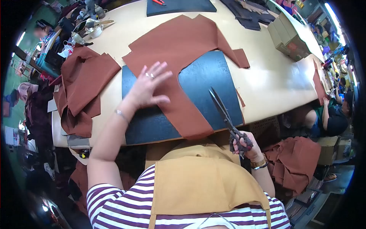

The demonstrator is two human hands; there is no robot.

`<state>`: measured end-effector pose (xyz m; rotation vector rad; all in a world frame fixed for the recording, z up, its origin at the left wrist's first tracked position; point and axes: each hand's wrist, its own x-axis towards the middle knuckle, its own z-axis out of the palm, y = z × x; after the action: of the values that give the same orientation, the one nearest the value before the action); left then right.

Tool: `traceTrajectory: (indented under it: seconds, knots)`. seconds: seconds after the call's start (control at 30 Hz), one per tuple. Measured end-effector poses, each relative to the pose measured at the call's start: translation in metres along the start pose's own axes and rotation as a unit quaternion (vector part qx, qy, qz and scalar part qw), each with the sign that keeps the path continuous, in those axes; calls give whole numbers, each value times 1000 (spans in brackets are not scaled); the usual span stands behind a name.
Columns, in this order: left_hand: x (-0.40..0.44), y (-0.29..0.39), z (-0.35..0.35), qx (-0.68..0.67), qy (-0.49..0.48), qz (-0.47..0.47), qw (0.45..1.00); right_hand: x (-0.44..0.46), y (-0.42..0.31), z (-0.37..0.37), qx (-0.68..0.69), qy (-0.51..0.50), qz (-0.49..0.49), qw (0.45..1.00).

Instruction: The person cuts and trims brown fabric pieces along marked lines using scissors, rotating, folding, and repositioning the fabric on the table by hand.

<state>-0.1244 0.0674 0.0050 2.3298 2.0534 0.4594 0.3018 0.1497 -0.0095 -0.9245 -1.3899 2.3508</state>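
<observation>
Fingers spread, my left hand (149,87) is over a rust-brown cloth piece (183,45); whether it touches the cloth I cannot tell. The cloth lies on a dark board (206,76), and a strip of it runs down to the board's front edge. My right hand (246,144) is wrapped round the handles of large dark scissors (224,110) at the front right of the board. The blades point up and away, slightly apart, beside the cloth and not touching it.
More brown cloth (85,82) is heaped at the left, and another pile (293,162) sits low at the right. A cardboard box (288,36), a second dark board (181,7) with red-handled tool (158,2) and dark fabric stand farther back. A person (331,118) is at the right edge.
</observation>
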Motion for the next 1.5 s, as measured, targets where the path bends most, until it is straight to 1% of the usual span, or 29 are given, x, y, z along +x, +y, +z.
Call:
traceTrajectory:
  seconds: [0.03, 0.1, 0.17, 0.3, 0.4, 0.5, 0.73, 0.83, 0.9, 1.03, 1.13, 1.17, 1.23, 1.3, 1.33, 1.43, 1.5]
  knots:
    - [-11, 23, -3, -41, -4, 21, 999, 0, 0, 1, -7, -7, 17, 1000]
    - [-26, 69, 0, -86, -47, 27, 995, 1, -4, 2, -28, -22, 51, 998]
    - [-36, 94, 20, -113, -64, 1, 992, 2, -5, 1, -32, -44, 60, 997]
    - [-41, 104, 31, -131, -8, -44, 990, 7, -7, -3, -32, -81, 82, 993]
    - [-43, 113, 25, -239, 15, -100, 966, 10, -6, -6, -37, -89, 82, 992]
    - [-47, 127, 21, -351, 20, -122, 928, 12, -7, 2, -32, -75, 86, 993]
    - [-52, 131, 24, -301, 19, -73, 951, 25, -1, 10, -34, -97, 73, 992]
    - [-52, 130, 24, -282, 10, -60, 958, 27, -1, 9, -37, -94, 79, 992]
    - [-52, 130, 25, -267, 12, -57, 962, 27, 1, 8, -58, -92, 80, 991]
    - [-51, 132, 21, -257, 26, -50, 965, 24, 6, 6, -54, -88, 84, 991]
    - [-43, 126, 12, -325, 6, -99, 941, 20, 5, 9, -59, -83, 82, 991]
    - [-39, 115, 16, -274, 34, -66, 959, 20, 6, 7, -64, -87, 84, 991]
    - [-27, 91, 14, -74, 64, -17, 995, 22, 6, 5, -62, -94, 86, 990]
    - [-20, 79, 14, -13, 22, -76, 997, 21, 6, 6, -45, -98, 91, 990]
    - [-18, 75, 14, 18, 1, -104, 994, 19, 1, 10, -38, -81, 104, 991]
    - [-19, 68, 25, -14, -45, -126, 991, 23, -3, 17, -27, -91, 84, 992]
    - [-21, 70, 25, -14, -44, -127, 991, 27, -4, 17, -47, -99, 73, 991]
